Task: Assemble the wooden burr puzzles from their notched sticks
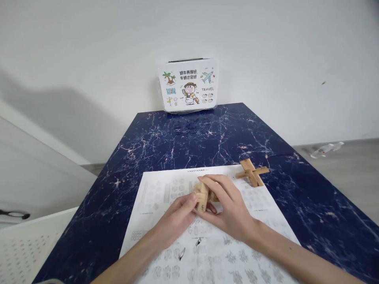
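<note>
Between my two hands is a light wooden interlocking puzzle (202, 196), held just above a printed sheet (154, 221). My left hand (181, 211) grips its left side, with the thumb pressed on the front. On the other side, my right hand (226, 203) curls its fingers over the top and right of the puzzle, thumb underneath. A dark mark shows on the block's lower front face; my fingers hide much of the rest. Another wooden puzzle (252, 172), a cross of interlocked bars, lies at the sheet's upper right corner, apart from my hands.
The sheet, covered in small diagrams, lies on a dark blue marbled table (189, 138). At the far edge a white cartoon-printed case (189, 85) leans against the wall. A white perforated surface (29, 252) is at lower left. A clear plastic bottle (327, 150) lies on the floor at right.
</note>
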`<state>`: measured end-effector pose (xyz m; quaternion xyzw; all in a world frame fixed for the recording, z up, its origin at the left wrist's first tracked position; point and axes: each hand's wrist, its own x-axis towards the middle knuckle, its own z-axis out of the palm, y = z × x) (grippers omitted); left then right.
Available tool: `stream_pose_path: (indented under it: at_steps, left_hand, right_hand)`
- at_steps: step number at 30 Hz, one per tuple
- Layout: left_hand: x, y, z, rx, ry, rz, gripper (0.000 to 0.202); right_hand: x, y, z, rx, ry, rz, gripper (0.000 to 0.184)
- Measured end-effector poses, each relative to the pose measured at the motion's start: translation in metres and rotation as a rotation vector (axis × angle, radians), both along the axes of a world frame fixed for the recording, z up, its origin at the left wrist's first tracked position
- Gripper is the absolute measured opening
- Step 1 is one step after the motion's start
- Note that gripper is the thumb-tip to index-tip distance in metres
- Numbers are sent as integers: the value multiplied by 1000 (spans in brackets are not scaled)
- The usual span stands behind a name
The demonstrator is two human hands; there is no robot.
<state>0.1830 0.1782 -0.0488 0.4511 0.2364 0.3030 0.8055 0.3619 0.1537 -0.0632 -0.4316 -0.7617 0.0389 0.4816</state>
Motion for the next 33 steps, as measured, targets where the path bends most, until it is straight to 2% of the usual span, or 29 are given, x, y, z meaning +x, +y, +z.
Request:
stream_pose_path:
  at_steps: [4, 9, 11, 15, 18, 22, 30, 33]
  left_hand:
    - [0, -1, 4, -11, 128, 96, 45]
    - [0, 0, 7, 136, 281, 80, 40]
    - [1, 2, 7, 169, 303, 98, 37]
    - [-1, 12, 3, 146, 254, 280, 37]
    - [-6, 22, 1, 105, 189, 427, 36]
    - [-13, 30, -1, 70, 144, 521, 38]
    - [-15, 32, 0, 39, 121, 552, 33]
    - [-16, 31, 1, 49, 154, 533, 35]
  right_hand:
    - [-1, 1, -3, -55, 13, -31, 55]
    - [-4, 1, -5, -134, 19, -16, 56]
    - [-3, 2, -6, -196, 55, 25, 62]
    - [4, 7, -7, -329, 139, 54, 79]
    - [9, 10, -10, -346, 85, 32, 65]
    - [14, 12, -14, -336, -10, 26, 50]
    - [16, 10, -9, -382, -225, 24, 30]
    - [15, 9, -12, -391, -228, 43, 18]
